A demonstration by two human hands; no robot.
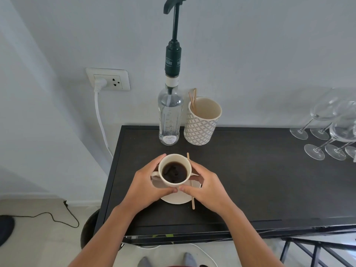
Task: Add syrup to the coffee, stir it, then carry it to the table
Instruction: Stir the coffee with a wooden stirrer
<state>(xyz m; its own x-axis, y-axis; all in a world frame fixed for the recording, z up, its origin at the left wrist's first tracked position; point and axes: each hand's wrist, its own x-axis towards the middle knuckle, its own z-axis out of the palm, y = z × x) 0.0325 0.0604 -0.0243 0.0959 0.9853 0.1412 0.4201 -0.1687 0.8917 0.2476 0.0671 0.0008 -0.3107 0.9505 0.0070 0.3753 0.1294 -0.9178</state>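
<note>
A cream cup of black coffee (174,172) is held between both hands above a cream saucer (174,199) on the dark table (250,180). My left hand (148,186) wraps the cup's left side by its handle. My right hand (205,186) wraps its right side; the two thumbs nearly touch at the front. A wooden stir stick (193,202) lies by the saucer, partly hidden under my right hand. The clear syrup bottle (170,116) with a dark green pump stands behind the cup by the wall.
A patterned beaker (201,122) holding wooden sticks stands right of the bottle. Several wine glasses (331,132) lie at the table's far right. A wall socket (108,79) with a white cable is on the left. A black cable runs over the floor.
</note>
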